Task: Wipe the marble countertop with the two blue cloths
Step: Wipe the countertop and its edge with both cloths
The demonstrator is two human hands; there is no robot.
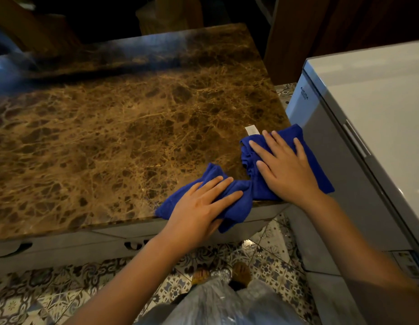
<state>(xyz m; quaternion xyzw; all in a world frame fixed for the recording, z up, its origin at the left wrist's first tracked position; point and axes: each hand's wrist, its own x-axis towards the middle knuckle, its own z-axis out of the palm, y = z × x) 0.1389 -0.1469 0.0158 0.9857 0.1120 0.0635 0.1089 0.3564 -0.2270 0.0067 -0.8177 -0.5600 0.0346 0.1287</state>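
While both palms press flat, left hand (199, 207) grip released on left cloth (236, 205), right hand (283, 167) likewise on right cloth (321, 174)

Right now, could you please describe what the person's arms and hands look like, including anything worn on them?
Both arms are bare from the hands to the lower edge of the picture: no sleeves show. The left hand and the right hand wear no gloves, and no rings, watch or bracelets can be seen on the fingers or wrists. The nails look short and unpainted. No markings show on either forearm.
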